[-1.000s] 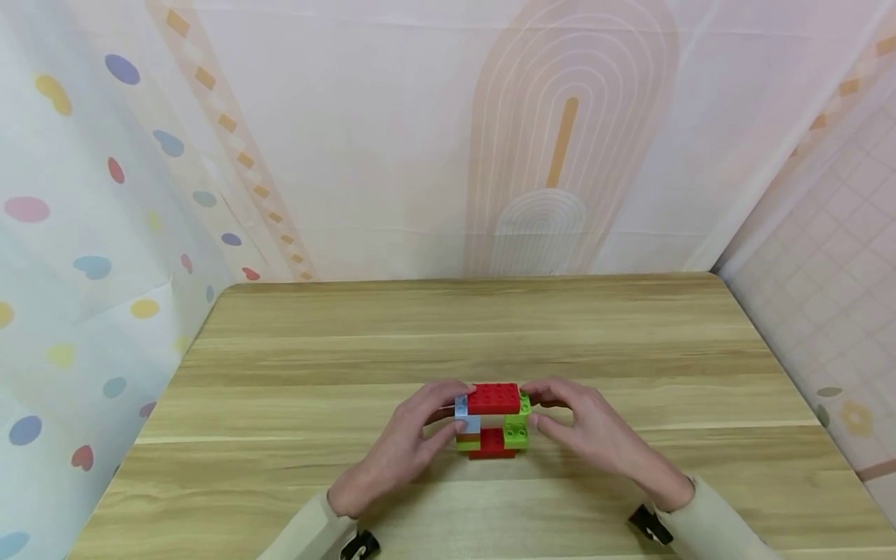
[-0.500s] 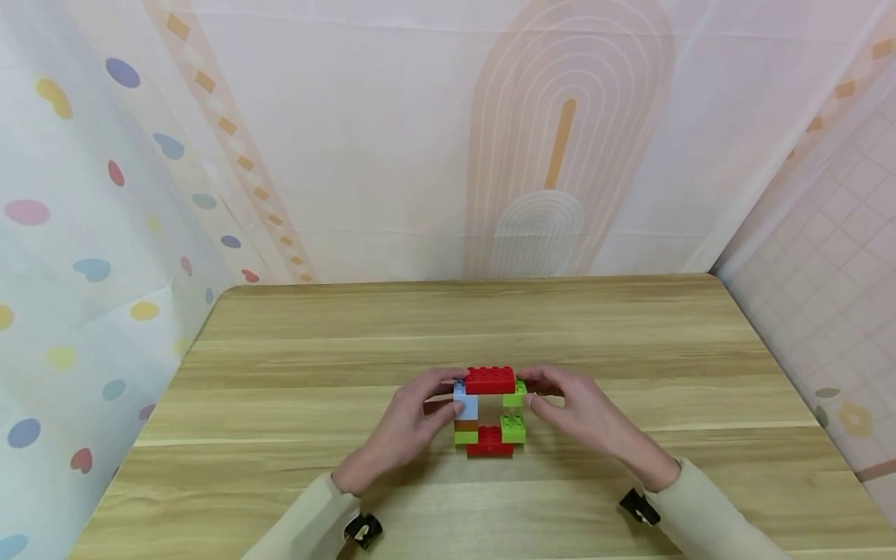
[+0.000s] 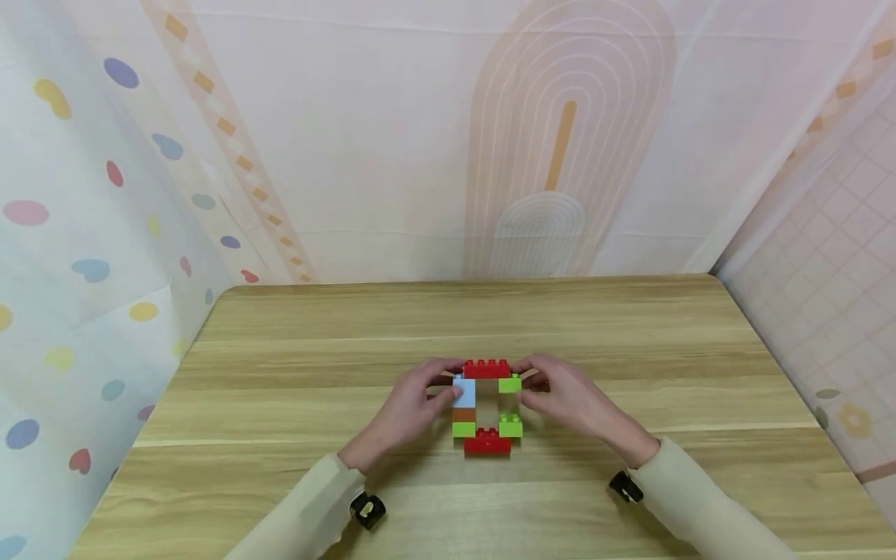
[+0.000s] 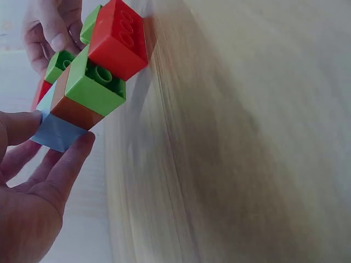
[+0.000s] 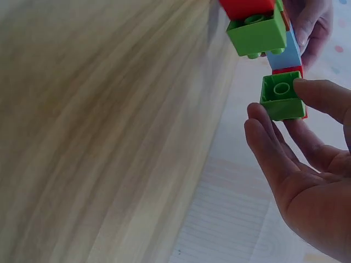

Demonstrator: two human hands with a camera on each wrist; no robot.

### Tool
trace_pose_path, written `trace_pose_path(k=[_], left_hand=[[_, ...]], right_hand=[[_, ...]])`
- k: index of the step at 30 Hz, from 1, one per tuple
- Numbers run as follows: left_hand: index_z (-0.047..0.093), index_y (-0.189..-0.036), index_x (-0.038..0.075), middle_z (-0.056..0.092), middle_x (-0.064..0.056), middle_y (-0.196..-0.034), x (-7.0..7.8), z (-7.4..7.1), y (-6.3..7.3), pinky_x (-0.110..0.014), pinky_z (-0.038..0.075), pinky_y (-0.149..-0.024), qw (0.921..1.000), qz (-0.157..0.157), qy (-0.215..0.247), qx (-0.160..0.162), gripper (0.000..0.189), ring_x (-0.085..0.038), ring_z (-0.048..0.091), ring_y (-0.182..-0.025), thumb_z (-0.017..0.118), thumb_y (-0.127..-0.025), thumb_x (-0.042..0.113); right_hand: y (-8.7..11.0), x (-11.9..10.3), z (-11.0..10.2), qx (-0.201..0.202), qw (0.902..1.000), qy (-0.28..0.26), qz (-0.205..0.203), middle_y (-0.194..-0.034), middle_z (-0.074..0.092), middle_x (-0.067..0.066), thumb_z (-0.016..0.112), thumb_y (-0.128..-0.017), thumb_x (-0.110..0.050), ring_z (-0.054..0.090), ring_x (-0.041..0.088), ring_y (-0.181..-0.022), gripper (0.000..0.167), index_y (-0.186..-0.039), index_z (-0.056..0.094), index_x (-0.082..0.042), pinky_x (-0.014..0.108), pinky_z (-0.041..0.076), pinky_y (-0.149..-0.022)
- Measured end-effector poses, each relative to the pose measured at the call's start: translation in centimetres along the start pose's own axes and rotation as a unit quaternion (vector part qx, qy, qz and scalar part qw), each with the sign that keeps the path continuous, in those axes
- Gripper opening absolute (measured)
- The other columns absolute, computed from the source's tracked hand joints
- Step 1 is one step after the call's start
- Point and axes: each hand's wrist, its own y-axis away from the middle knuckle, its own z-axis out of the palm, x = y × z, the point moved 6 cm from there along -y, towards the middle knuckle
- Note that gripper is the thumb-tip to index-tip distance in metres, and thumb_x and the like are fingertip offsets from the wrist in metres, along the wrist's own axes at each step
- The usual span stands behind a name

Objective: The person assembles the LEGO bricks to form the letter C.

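Note:
A frame of toy building bricks stands between both hands in the head view. A red brick (image 3: 488, 446) forms its bottom. On the left rise a green brick (image 3: 463, 430), a brown brick (image 3: 463, 414) and a light blue brick (image 3: 464, 393). Another red brick (image 3: 486, 371) spans the top. My left hand (image 3: 395, 412) pinches the light blue brick between thumb and fingers. With thumb and fingertips, my right hand (image 3: 577, 404) grips the upper right green brick (image 5: 282, 108). Below it, separated by a gap, sits the lower right green brick (image 5: 258, 35).
The wooden table (image 3: 315, 327) extends around the hands. A patterned curtain (image 3: 378, 155) hangs behind its far edge, with dotted cloth (image 3: 91, 233) on the left and checked cloth (image 3: 840, 257) on the right. Black straps (image 3: 367, 511) show at the sleeves.
Both hands have shifted away from the body, and the frame's top has tipped back with them. The gap between the right-hand green bricks looks taller, and the top red brick's studs now show edge-on.

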Motion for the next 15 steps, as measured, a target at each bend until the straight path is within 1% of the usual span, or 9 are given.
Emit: trace_pose_path(k=[5,11,15], left_hand=[[0.061,-0.142,0.007,0.064,-0.007,-0.137,-0.6,0.1,-0.6,-0.041,0.055,-0.103,0.9993,-0.029,-0.023,-0.011,0.041,-0.024,0.064,-0.12,0.068,-0.102,0.011],[0.064,-0.138,0.002,0.067,-0.012,-0.131,-1.1,0.3,-1.3,-0.046,0.054,-0.102,0.9975,-0.044,-0.054,-0.016,0.038,-0.028,0.065,-0.117,0.067,-0.102,0.011],[0.064,-0.137,0.0,0.067,-0.015,-0.132,-1.4,0.4,-1.8,-0.049,0.051,-0.106,0.9957,-0.058,-0.069,-0.022,0.037,-0.03,0.063,-0.121,0.066,-0.102,0.012]], right_hand=[[-0.8,0.5,0.3,-0.014,0.9998,0.016,0.003,-0.125,0.068,0.012,0.072,-0.096,-0.008,0.071,0.027,-0.106,0.03,-0.125,0.069,-0.003,0.039,0.061,-0.089],[-1.5,1.0,0.6,-0.032,0.9988,0.034,0.014,-0.126,0.069,0.012,0.072,-0.097,-0.01,0.07,0.025,-0.108,0.032,-0.128,0.069,-0.003,0.041,0.06,-0.091],[-1.9,1.3,0.8,-0.04,0.9981,0.04,0.026,-0.124,0.07,0.01,0.072,-0.096,-0.012,0.071,0.024,-0.107,0.032,-0.127,0.07,-0.004,0.042,0.06,-0.092]])
